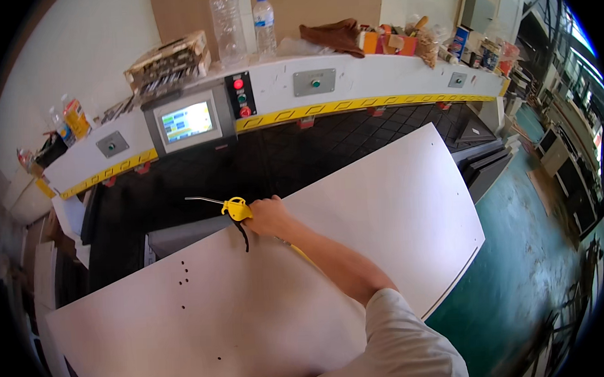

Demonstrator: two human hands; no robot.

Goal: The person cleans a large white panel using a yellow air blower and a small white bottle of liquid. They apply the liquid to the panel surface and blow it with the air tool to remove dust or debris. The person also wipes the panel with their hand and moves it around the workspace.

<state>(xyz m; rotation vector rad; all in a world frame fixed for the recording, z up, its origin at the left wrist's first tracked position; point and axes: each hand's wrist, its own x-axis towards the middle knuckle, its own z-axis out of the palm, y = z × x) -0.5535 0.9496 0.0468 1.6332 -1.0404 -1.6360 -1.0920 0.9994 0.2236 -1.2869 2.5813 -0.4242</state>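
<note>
My right hand (268, 217) is wrapped round a yellow air blow gun (236, 209) with a thin metal nozzle that points left and a black lever hanging below. A yellow hose (306, 257) trails from it beneath my forearm. Hand and gun are over the far edge of a large white panel (383, 205), which lies at a slant across the view. Several small dark holes (183, 281) are drilled in the panel's left part, and a long groove (451, 284) runs near its right edge. My left hand is out of view.
Beyond the panel lies a dark machine bed (247, 167) under a white beam (271, 89) with a yellow strip, a touch screen (186, 121) and push buttons (242, 98). Plastic bottles (264, 27) and clutter stand on top. Dark boards (486, 163) are stacked at the right, above green floor (521, 273).
</note>
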